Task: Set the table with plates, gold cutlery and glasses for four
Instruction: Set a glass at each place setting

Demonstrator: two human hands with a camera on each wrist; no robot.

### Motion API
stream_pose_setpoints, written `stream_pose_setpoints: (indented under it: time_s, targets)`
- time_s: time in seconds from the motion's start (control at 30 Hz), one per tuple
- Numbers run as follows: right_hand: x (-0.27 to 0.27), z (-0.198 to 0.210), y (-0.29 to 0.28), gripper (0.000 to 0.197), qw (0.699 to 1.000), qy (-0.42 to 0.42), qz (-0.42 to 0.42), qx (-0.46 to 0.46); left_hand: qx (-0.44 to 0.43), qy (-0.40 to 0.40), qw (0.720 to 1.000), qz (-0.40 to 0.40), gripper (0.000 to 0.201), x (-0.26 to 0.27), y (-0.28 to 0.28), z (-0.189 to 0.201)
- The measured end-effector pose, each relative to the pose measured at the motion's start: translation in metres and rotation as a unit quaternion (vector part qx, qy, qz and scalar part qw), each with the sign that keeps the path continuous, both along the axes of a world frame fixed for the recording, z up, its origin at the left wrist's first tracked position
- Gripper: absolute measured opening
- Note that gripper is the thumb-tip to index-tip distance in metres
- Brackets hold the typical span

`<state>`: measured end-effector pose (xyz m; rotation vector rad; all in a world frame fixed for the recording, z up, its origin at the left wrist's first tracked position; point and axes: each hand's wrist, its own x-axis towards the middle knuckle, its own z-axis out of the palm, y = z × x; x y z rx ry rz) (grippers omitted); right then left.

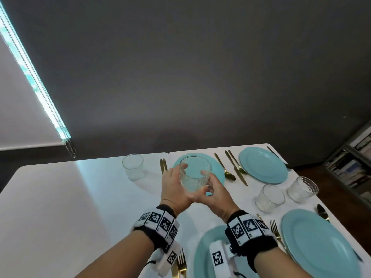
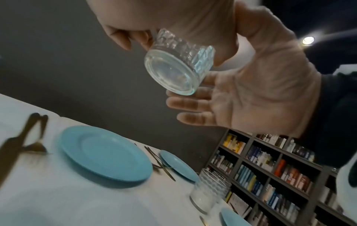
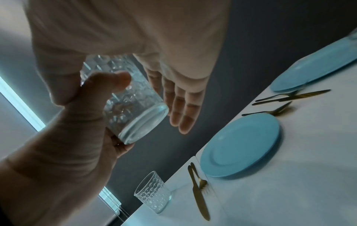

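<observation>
A clear patterned glass point(image 1: 194, 174) is held in the air above the far left blue plate point(image 1: 217, 169). My left hand point(image 1: 176, 185) grips it from the left, with the thumb over its side point(image 3: 114, 82). My right hand point(image 1: 217, 194) lies against its right side, its fingers point(image 3: 183, 110) straight and open beside the base. The glass's thick base point(image 2: 172, 73) faces the left wrist camera. Three more blue plates point(image 1: 263, 165) point(image 1: 317, 243) point(image 1: 204, 251) lie on the white table point(image 1: 60, 197), each with gold cutlery point(image 1: 235, 169) beside it.
One glass point(image 1: 133, 166) stands at the table's far edge, left of a gold knife and fork point(image 1: 163, 165). Two more glasses point(image 1: 270, 197) point(image 1: 303, 188) stand between the right-hand plates. A dark wall runs behind the table and a bookshelf point(image 1: 353, 167) stands to the right.
</observation>
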<state>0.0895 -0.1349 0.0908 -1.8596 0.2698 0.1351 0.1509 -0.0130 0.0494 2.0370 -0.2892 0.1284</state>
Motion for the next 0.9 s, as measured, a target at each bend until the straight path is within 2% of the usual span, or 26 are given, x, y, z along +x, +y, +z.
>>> stream_pose_setpoints:
  time_s: [0.07, 0.13, 0.2, 0.3, 0.43, 0.5, 0.67, 0.9]
  targets:
    - [-0.009, -0.006, -0.017, 0.104, 0.999, -0.002, -0.028, 0.020, 0.042, -0.010, 0.999, -0.003, 0.096, -0.015, -0.021, 0.005]
    - [-0.017, -0.016, -0.034, 0.111, 0.996, 0.003, -0.061, 0.058, 0.072, -0.006, 0.997, -0.013, 0.093, -0.030, -0.040, 0.006]
    - [-0.023, -0.025, -0.051, 0.100, 0.992, 0.006, -0.092, 0.088, 0.087, 0.000, 0.996, -0.027, 0.087, -0.043, -0.056, 0.004]
    - [-0.032, -0.035, -0.077, 0.080, 0.990, 0.006, -0.123, 0.075, 0.080, 0.017, 0.995, -0.064, 0.098, -0.057, -0.076, 0.002]
    - [-0.039, -0.049, -0.108, 0.078, 0.989, 0.033, -0.142, 0.027, 0.166, 0.047, 0.975, -0.142, 0.113, -0.060, -0.090, -0.001]
    - [-0.041, -0.056, -0.122, 0.078, 0.988, 0.055, -0.139, -0.024, 0.214, 0.080, 0.965, -0.132, 0.106, -0.058, -0.092, -0.005]
    - [-0.037, -0.077, -0.149, 0.077, 0.980, 0.102, -0.138, -0.096, 0.246, 0.134, 0.958, -0.066, 0.077, -0.051, -0.081, -0.009]
    - [-0.016, -0.105, -0.154, 0.085, 0.969, 0.134, -0.122, -0.166, 0.263, 0.167, 0.950, -0.010, 0.065, -0.047, -0.059, -0.020]
